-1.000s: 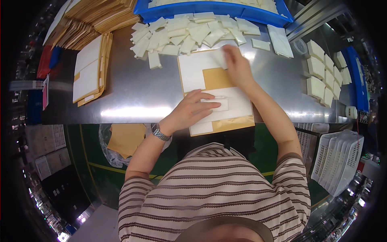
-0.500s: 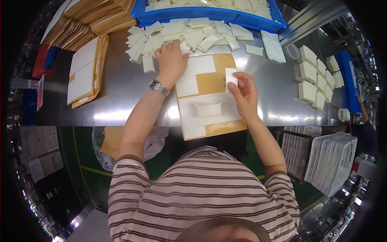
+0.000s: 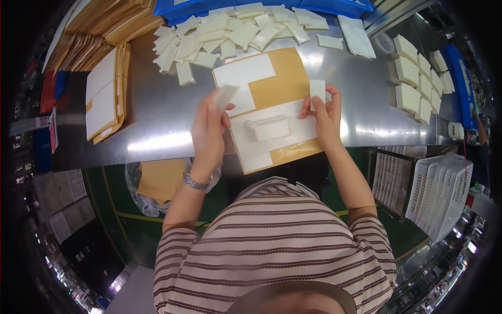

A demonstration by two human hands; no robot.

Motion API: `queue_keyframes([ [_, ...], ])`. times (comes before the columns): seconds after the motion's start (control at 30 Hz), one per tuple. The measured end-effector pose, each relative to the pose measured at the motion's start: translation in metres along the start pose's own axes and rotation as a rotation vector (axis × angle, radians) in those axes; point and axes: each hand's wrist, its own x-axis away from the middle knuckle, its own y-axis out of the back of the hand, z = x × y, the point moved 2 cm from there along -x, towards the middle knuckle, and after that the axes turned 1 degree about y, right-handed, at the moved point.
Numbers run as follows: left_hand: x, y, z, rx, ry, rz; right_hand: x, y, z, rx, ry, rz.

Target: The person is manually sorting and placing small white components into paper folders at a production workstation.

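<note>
A brown padded envelope (image 3: pixel 285 78) with white label sheets lies flat on the steel table (image 3: pixel 157 120) in front of me. A small white packet (image 3: pixel 269 128) rests on its lower half. My left hand (image 3: pixel 208 133) holds a white packet (image 3: pixel 226 96) lifted just left of the envelope. My right hand (image 3: pixel 325 116) pinches a small white card (image 3: pixel 317 91) at the envelope's right edge.
A heap of white packets (image 3: pixel 230 34) lies at the back before a blue bin (image 3: pixel 209 6). Brown envelopes (image 3: pixel 104 99) are stacked on the left, white blocks (image 3: pixel 413 78) on the right. A white crate (image 3: pixel 444 188) stands low right, a bagged bin (image 3: pixel 157 180) under the table.
My left hand came back from the packet heap with one white packet. My right hand shifted right, still holding the small white card.
</note>
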Motion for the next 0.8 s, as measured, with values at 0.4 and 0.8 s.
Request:
queue_keyframes([
  [0.4, 0.027, -0.038, 0.007, -0.759, -0.714, 0.357, 0.006, -0.01, 0.007, 0.139, 0.025, 0.029],
  [0.8, 0.025, -0.039, 0.031, -0.387, -0.436, 0.356, 0.022, -0.002, 0.009, 0.059, 0.067, 0.08],
])
